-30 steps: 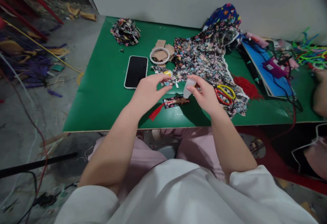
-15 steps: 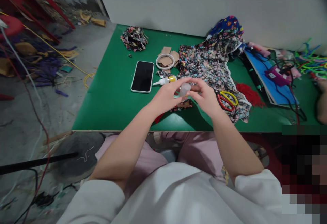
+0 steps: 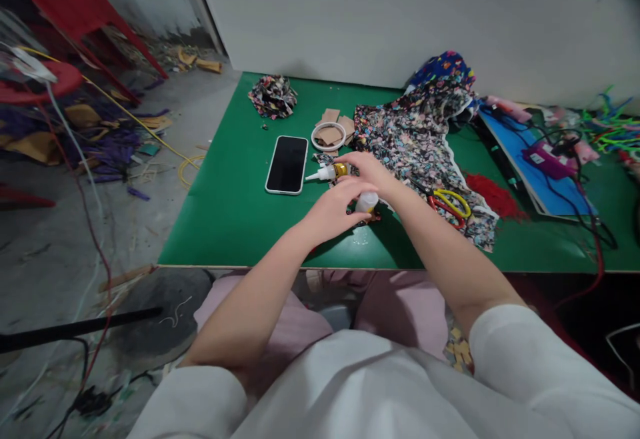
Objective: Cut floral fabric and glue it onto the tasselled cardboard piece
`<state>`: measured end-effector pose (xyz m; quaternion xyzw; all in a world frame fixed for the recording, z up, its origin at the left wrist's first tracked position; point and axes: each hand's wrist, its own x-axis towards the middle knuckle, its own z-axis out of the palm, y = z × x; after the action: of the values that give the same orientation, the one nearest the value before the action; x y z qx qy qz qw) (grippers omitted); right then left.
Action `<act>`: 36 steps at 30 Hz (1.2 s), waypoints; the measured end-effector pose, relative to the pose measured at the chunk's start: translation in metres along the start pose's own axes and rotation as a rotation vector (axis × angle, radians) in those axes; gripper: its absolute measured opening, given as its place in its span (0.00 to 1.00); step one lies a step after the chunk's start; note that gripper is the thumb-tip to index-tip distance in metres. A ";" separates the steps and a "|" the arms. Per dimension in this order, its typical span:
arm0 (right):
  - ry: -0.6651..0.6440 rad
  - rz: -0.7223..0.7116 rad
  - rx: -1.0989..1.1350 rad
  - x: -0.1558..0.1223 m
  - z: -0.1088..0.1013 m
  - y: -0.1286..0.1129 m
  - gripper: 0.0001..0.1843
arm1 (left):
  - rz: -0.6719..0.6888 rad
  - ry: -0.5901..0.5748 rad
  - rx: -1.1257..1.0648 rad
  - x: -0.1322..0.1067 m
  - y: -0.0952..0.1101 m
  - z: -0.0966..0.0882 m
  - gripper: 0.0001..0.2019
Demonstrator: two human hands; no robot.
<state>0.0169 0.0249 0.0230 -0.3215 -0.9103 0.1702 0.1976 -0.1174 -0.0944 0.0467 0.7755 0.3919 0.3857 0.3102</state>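
Note:
My left hand (image 3: 333, 211) is closed around a small whitish translucent bottle (image 3: 369, 201), holding it upright low over the table with the thumb and fingers at its sides. Just beyond, my right hand (image 3: 369, 171) reaches across to the left, its fingers around the base end of a glue bottle (image 3: 327, 173) with a white nozzle and yellow label. That bottle lies on its side, nozzle pointing left. Under the left hand a scrap of dark floral fabric (image 3: 375, 215) partly shows. A phone (image 3: 287, 165) lies left of the glue bottle.
Beyond the hands on the green table (image 3: 220, 205) are a white tape ring (image 3: 329, 137) on brown card pieces, bunched floral fabric (image 3: 273, 97) and a spread floral cloth (image 3: 400, 139). To the right lie scissors (image 3: 450, 207), red threads (image 3: 493, 195) and a blue folder (image 3: 560, 202) with cables.
My right hand has left the small whitish bottle and moved left and away to the glue bottle. My left hand keeps the small bottle. The view has shifted slightly.

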 end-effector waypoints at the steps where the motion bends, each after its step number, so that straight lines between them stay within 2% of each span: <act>1: -0.051 -0.027 -0.036 0.005 0.004 0.003 0.23 | 0.007 -0.021 0.014 0.000 0.000 0.000 0.20; 5: -0.118 -0.026 -0.184 0.017 0.016 0.008 0.30 | -0.045 -0.053 0.038 -0.002 0.000 -0.001 0.20; 8: -0.090 0.060 -0.301 0.018 0.017 0.001 0.25 | -0.108 -0.052 0.031 -0.003 0.000 -0.001 0.20; 10: -0.030 0.138 -0.314 0.015 0.010 -0.007 0.20 | -0.137 -0.065 0.020 -0.004 0.000 -0.002 0.19; 13: 0.161 0.259 -0.149 -0.001 -0.013 -0.017 0.19 | -0.159 -0.040 -0.026 -0.004 -0.001 -0.003 0.20; 17: 0.506 0.406 0.156 -0.052 -0.042 -0.021 0.18 | -0.201 0.072 -0.108 -0.003 -0.004 -0.004 0.20; 20: 0.745 0.452 0.433 -0.096 -0.041 -0.021 0.22 | -0.211 0.156 -0.154 0.001 -0.007 -0.003 0.20; 22: 0.817 0.470 0.571 -0.117 -0.031 -0.024 0.21 | -0.220 0.176 -0.162 0.004 -0.009 -0.002 0.20; 25: 0.873 0.524 0.639 -0.129 -0.016 -0.029 0.18 | -0.244 0.180 -0.112 0.006 -0.011 0.000 0.20; 28: 0.890 0.603 0.593 -0.122 -0.009 -0.032 0.23 | -0.241 0.204 -0.038 0.007 -0.011 0.002 0.21; 31: 0.856 0.643 0.500 -0.109 -0.011 -0.032 0.25 | -0.230 0.200 0.010 0.006 -0.008 0.003 0.20; 36: 0.827 0.609 0.305 -0.093 -0.022 -0.037 0.26 | -0.258 0.183 0.107 0.005 -0.003 0.002 0.20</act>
<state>0.0742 -0.0592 0.0347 -0.5788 -0.5870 0.2095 0.5259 -0.1148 -0.0887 0.0447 0.6959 0.5347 0.3902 0.2786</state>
